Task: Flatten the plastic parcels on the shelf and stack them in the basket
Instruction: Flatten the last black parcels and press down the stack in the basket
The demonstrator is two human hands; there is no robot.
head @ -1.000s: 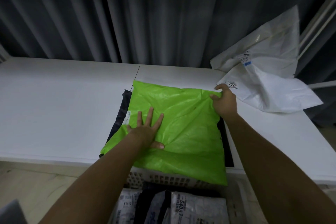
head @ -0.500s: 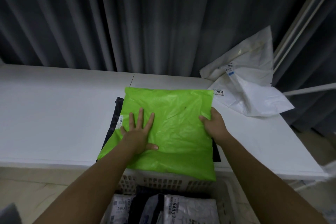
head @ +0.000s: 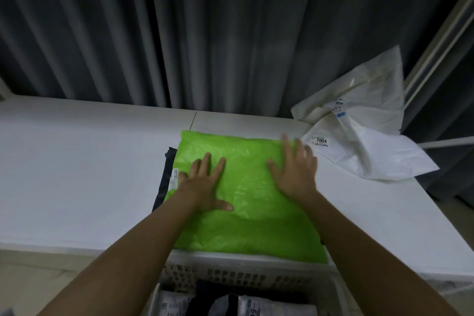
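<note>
A bright green plastic parcel (head: 252, 202) lies on the white shelf (head: 77, 174), on top of a dark parcel (head: 164, 182) whose left edge shows. Its near edge overhangs the white basket (head: 230, 277) below. My left hand (head: 205, 185) lies flat on the green parcel's left half, fingers spread and straight. My right hand (head: 295, 169) presses flat on its right half, fingers straight near the far right corner. The basket holds grey and dark parcels (head: 269, 306).
Two white plastic parcels (head: 359, 136), one labelled 7004, lie crumpled at the shelf's back right. Dark curtains (head: 205, 33) hang behind the shelf. A white frame post (head: 436, 43) rises at the right.
My right hand let go of the green parcel's right edge and now lies flat on top of it. The left hand stays flat on the left half.
</note>
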